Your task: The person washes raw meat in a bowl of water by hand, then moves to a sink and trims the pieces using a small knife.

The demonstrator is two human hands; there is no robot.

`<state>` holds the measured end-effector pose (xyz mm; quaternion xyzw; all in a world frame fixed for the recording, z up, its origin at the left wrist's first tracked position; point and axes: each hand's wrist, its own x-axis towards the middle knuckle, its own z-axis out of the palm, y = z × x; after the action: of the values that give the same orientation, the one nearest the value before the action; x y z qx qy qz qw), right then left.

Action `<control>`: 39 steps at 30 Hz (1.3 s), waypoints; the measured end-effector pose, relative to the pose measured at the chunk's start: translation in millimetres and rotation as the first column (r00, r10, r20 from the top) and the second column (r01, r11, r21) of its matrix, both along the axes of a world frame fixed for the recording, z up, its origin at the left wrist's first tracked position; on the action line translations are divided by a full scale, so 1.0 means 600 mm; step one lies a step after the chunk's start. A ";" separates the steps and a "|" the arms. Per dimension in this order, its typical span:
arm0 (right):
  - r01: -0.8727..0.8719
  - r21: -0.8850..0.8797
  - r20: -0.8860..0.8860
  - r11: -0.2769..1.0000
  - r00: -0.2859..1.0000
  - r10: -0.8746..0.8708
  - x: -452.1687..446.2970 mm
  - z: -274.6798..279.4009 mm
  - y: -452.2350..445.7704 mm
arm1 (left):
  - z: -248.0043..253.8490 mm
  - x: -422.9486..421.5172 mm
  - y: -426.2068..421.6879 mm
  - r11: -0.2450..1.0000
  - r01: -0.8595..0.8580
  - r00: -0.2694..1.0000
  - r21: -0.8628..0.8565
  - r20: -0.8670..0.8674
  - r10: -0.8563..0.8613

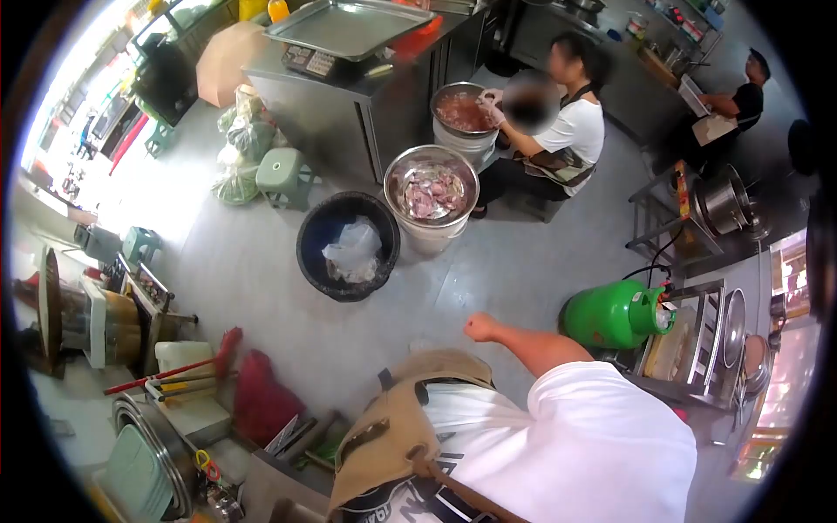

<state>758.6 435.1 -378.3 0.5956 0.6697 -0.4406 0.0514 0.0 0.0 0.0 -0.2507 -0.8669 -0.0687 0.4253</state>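
Observation:
My right hand (478, 327) is held out over the grey floor at the end of my bent arm, its fingers curled into a fist. Nothing shows in it, and it touches nothing that I can see. Ahead of it, a metal bowl (403, 153) with pieces of raw meat (434, 193) rests on a white bucket (427, 241). To the bowl's left stands a black tub (307, 253) with a clear plastic bag (354, 251) inside. A tan apron (384, 436) hangs over my front. My left hand is out of view.
A seated person (571, 131) works over a second metal bowl (464, 112). Another person (741, 100) stands at the far right. A green gas cylinder (603, 315) is right of my arm. A green stool (281, 170) and bagged vegetables (246, 144) stand by the steel counter (318, 122).

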 end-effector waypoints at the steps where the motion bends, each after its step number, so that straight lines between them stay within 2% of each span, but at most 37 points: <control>1: 0.048 -0.016 -0.004 0.999 0.999 -0.048 0.024 0.006 0.006 | 0.072 0.167 0.154 0.979 -0.102 0.973 0.176 0.224 0.061; 4: 0.182 -0.080 0.004 0.980 0.983 -0.182 0.073 -0.009 0.038 | -0.040 0.095 0.207 0.964 0.265 0.929 0.019 0.264 -0.260; 6: 0.271 -0.139 0.003 0.953 0.962 -0.273 0.100 -0.020 0.060 | -0.104 0.103 0.253 0.966 0.237 0.800 0.106 0.543 -0.256; 7: 0.320 -0.174 -0.003 0.931 0.945 -0.326 0.114 -0.024 0.066 | -0.124 0.134 0.304 0.980 0.056 0.627 0.192 0.757 -0.184; 9: 0.362 -0.210 -0.010 0.908 0.928 -0.372 0.134 -0.035 0.078 | -0.169 0.210 0.388 0.911 0.386 0.556 0.148 0.750 -0.358; 10: 0.354 -0.209 -0.012 0.912 0.931 -0.364 0.144 -0.042 0.088 | -0.224 0.223 0.411 0.826 0.559 0.590 0.065 0.669 -0.452; 12: 0.382 -0.176 -0.048 0.907 0.917 -0.396 0.154 -0.052 0.111 | -0.279 0.270 0.478 0.754 0.652 0.556 -0.080 0.726 -0.404; 14: 0.442 -0.113 -0.115 0.890 0.883 -0.454 0.143 -0.050 0.133 | -0.299 0.350 0.568 0.744 0.657 0.457 -0.124 0.850 -0.262; 17: 0.424 -0.235 -0.139 0.875 0.876 -0.462 0.125 0.082 0.218 | -0.354 0.391 0.701 0.700 0.709 0.309 -0.084 0.929 -0.202; 18: 0.436 -0.216 -0.127 0.874 0.875 -0.468 0.131 0.094 0.239 | -0.380 0.399 0.739 0.701 0.710 0.249 -0.066 0.955 -0.162; 20: 0.458 -0.184 -0.093 0.870 0.873 -0.479 0.141 0.118 0.263 | -0.521 0.340 0.792 0.486 0.872 0.180 0.056 0.887 -0.425; 22: 0.476 -0.188 -0.002 0.859 0.874 -0.485 0.160 0.143 0.273 | -0.608 0.325 0.872 0.529 0.845 0.058 0.075 0.972 -0.229; 24: 0.483 -0.232 0.059 0.844 0.873 -0.484 0.166 0.162 0.315 | -0.493 0.414 1.000 0.697 0.712 -0.065 0.081 0.997 -0.049; 26: 0.526 -0.316 0.107 0.790 0.847 -0.521 0.167 0.190 0.350 | -0.503 0.435 1.067 0.783 0.603 -0.197 0.153 0.980 -0.040; 27: 0.535 -0.273 0.083 0.799 0.841 -0.535 0.175 0.185 0.364 | -0.512 0.441 1.090 0.792 0.593 -0.219 0.143 0.976 -0.012; 29: 0.553 -0.183 0.017 0.813 0.828 -0.560 0.186 0.163 0.397 | -0.521 0.447 1.119 0.808 0.576 -0.253 0.124 0.967 0.032; 32: 0.556 -0.138 -0.028 0.820 0.825 -0.564 0.171 0.173 0.462 | -0.486 0.469 1.158 0.779 0.622 -0.198 0.085 0.979 0.052; 35: 0.497 -0.164 -0.060 0.852 0.857 -0.512 0.166 0.146 0.504 | -0.518 0.452 1.164 0.683 0.730 -0.108 0.032 0.992 0.069; 37: 0.413 -0.124 -0.087 0.902 0.901 -0.424 0.171 0.127 0.534 | -0.576 0.416 1.146 0.491 0.869 0.043 -0.054 0.999 0.032; 38: 0.361 -0.105 -0.100 0.926 0.923 -0.371 0.173 0.120 0.550 | -0.615 0.387 1.129 0.297 0.948 0.138 -0.115 0.989 -0.060; 39: 0.372 -0.141 -0.116 0.917 0.914 -0.389 0.175 0.117 0.571 | -0.656 0.351 1.107 0.068 0.977 0.214 -0.204 0.947 -0.238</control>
<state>863.6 777.9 -308.3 0.6778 0.5161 -0.5214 -0.0487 210.6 663.9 -393.7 -0.7555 -0.6113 0.0621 -0.2273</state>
